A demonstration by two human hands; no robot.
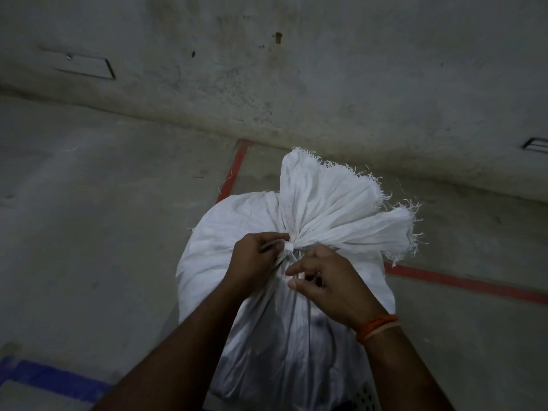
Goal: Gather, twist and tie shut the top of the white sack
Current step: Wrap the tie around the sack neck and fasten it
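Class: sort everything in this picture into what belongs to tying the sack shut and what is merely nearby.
In use: white sack, its gathered neck, white tie, left hand, right hand.
Nearby only: red floor lines, blue tape, orange wristband.

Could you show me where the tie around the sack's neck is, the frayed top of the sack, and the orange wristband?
tie (288, 247): head view, on the small white knot at the gathered neck.
frayed top (341, 203): head view, on the bunched cloth above the neck.
wristband (376, 326): head view, on the orange band at the right wrist.

The white sack (284, 321) stands on the floor (89, 232), its neck gathered. The left hand (255, 259) pinches the tie (288, 248); the right hand (329, 286) hovers close, fingers loose.
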